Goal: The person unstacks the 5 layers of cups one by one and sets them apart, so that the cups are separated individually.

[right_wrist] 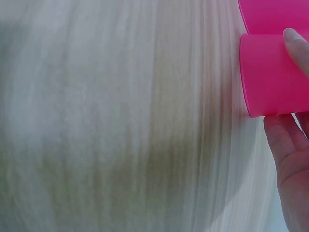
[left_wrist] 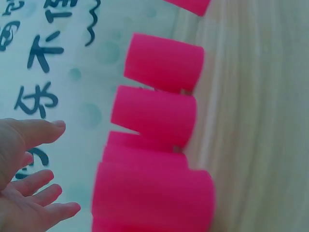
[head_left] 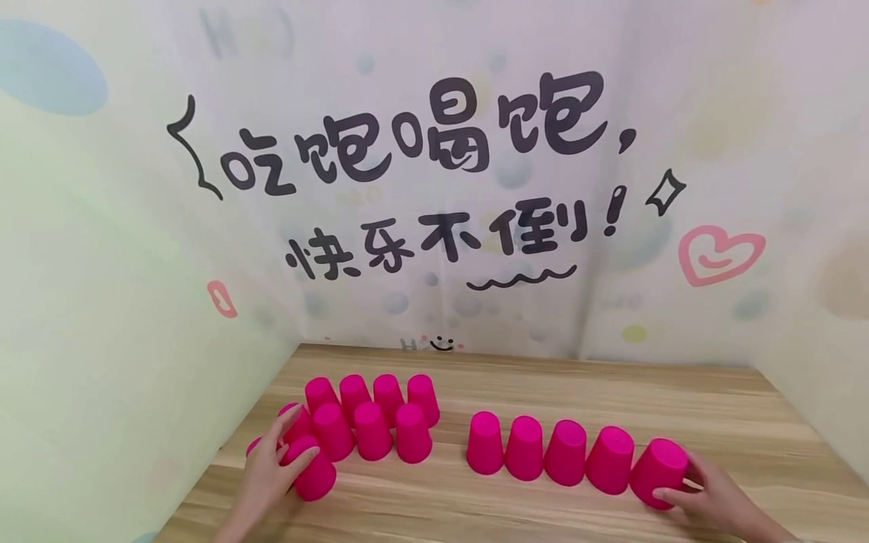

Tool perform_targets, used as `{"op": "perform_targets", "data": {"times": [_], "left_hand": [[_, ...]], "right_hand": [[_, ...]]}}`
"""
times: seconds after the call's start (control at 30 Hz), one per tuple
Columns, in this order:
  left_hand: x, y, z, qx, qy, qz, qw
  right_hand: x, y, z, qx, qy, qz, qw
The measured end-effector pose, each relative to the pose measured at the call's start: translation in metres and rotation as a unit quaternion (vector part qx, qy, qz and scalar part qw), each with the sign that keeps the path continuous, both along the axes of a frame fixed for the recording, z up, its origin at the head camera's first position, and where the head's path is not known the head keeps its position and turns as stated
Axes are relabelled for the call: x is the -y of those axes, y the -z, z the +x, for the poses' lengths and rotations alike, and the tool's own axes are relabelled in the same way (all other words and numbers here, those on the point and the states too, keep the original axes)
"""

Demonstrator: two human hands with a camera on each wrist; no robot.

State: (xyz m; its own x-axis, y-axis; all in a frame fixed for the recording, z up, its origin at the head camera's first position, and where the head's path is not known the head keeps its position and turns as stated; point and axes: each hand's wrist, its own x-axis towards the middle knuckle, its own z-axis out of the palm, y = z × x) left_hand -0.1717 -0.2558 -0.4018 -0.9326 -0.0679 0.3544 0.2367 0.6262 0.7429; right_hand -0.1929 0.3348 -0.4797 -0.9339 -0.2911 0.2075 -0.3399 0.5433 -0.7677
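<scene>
Upside-down pink plastic cups stand on the table in two groups. My left hand (head_left: pixel 265 475) is over the left group, just above the nearest cup (head_left: pixel 319 483). In the left wrist view, my left thumb and fingers (left_wrist: pixel 41 130) are spread apart from the cups, with a gap between them and the nearest cup (left_wrist: pixel 154 198). My right hand (head_left: pixel 716 498) grips the end cup (head_left: pixel 653 471) of the right row. In the right wrist view, the thumb presses one side of that cup (right_wrist: pixel 270 72) and the fingers lie against the opposite side.
Behind the left hand, several cups (head_left: pixel 373 434) stand in close rows. Several more (head_left: pixel 526 449) line up to the left of the right hand. A printed cloth backdrop (head_left: pixel 434 309) rises behind the wood-grain table (head_left: pixel 577 385), with pale panels (head_left: pixel 115 339) at the sides.
</scene>
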Motion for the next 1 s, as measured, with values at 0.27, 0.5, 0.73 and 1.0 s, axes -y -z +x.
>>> {"op": "perform_targets", "data": {"times": [0.27, 0.5, 0.73, 1.0], "left_hand": [[-0.03, -0.014, -0.012, -0.063, 0.054, 0.022, 0.9963], [-0.079, -0.014, -0.033, -0.084, 0.117, 0.057, 0.9879], [-0.14, -0.009, -0.052, -0.075, 0.196, 0.097, 0.9729], [-0.186, 0.008, -0.068, 0.006, 0.264, 0.112, 0.958]], "right_hand": [[0.001, 0.0, 0.002, 0.008, 0.004, 0.002, 1.0], [0.002, 0.001, 0.001, -0.038, 0.005, -0.004, 0.9992], [0.001, -0.001, 0.0, -0.022, 0.015, -0.002, 0.9996], [0.001, 0.0, 0.001, -0.021, 0.011, -0.001, 0.9997]]}}
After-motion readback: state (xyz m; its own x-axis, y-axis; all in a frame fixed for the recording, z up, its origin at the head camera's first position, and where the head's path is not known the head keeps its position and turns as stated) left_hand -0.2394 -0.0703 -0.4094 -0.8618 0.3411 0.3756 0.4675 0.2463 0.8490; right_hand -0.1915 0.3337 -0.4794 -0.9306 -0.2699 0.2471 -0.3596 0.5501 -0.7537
